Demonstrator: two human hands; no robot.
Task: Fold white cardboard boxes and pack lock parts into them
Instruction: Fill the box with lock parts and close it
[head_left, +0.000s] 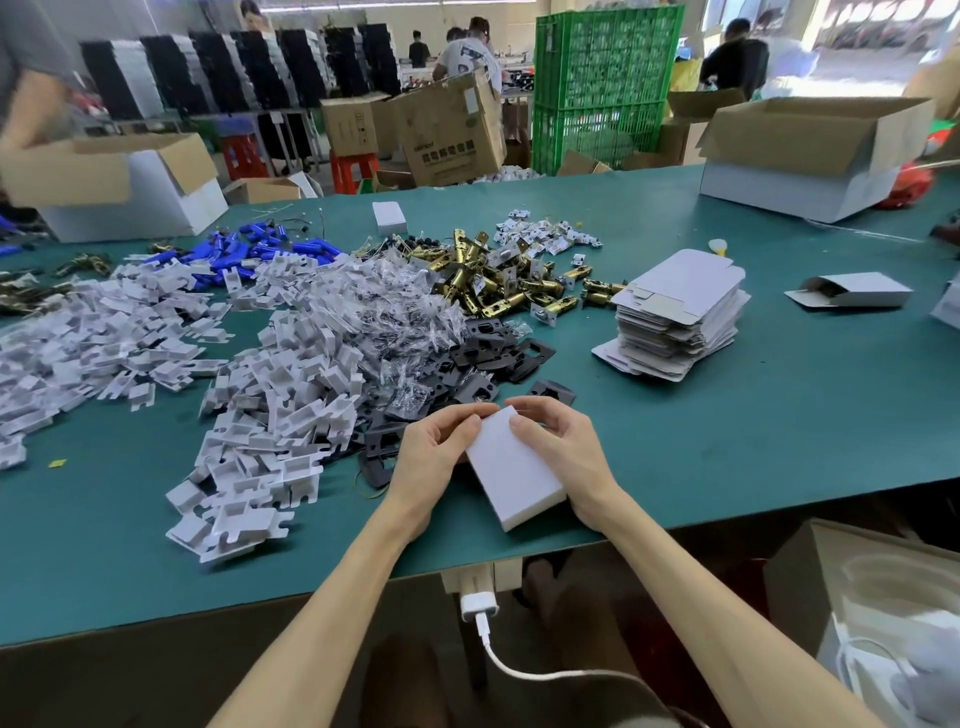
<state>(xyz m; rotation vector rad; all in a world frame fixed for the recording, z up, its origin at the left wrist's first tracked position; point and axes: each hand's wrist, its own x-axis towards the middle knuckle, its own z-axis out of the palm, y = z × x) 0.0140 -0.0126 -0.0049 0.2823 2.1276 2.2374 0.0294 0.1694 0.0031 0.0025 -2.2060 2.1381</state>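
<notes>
Closed small white rectangular cardboard box (514, 470) held low over near edge of green worktop (753, 431). Left hand (435, 451) grips its left side, fingers curled onto far end; right hand (563, 451) grips right side, fingers curled over top face. Just beyond: black flat metal plates (483, 358). Further: brass latch bolts (498, 280), white plastic inserts (291, 410). Right: stack of flat white box blanks (680, 312).
</notes>
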